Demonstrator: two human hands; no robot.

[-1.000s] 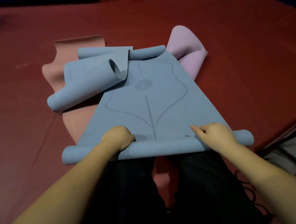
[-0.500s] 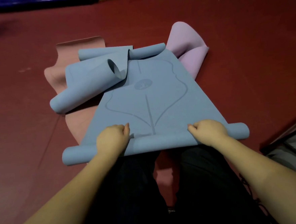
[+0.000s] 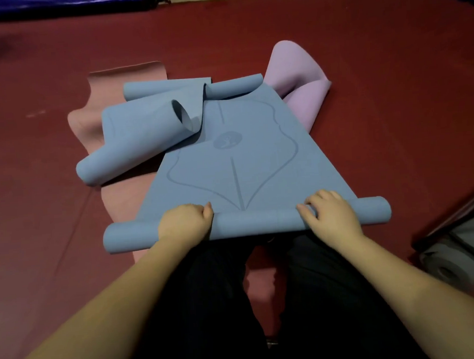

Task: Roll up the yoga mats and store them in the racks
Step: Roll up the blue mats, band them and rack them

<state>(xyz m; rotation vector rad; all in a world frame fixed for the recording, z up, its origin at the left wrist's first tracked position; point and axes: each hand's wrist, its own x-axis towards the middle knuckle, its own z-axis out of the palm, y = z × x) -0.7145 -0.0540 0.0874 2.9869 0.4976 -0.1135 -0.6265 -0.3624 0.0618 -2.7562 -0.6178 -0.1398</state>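
A blue yoga mat (image 3: 237, 157) with a line pattern lies stretched away from me, its near end wound into a roll (image 3: 255, 223) across my knees. My left hand (image 3: 185, 222) curls over the roll left of centre. My right hand (image 3: 328, 212) grips the roll right of centre, fingers bent over its top. The mat's far end curls up. A second blue mat (image 3: 132, 141) lies loosely curled to the left. Under them lies a pink mat (image 3: 103, 90), and a lilac mat (image 3: 293, 74) is crumpled at the far right.
The floor (image 3: 393, 98) is dark red. At the lower right stands a dark metal rack (image 3: 458, 225) with a rolled grey mat (image 3: 446, 265) in it. Dark blue padding (image 3: 49, 4) runs along the far wall. My legs in dark trousers are below the roll.
The roll has turned forward a little and thickened. Both hands shifted their hold on it; my right hand's fingers now reach further over the top.
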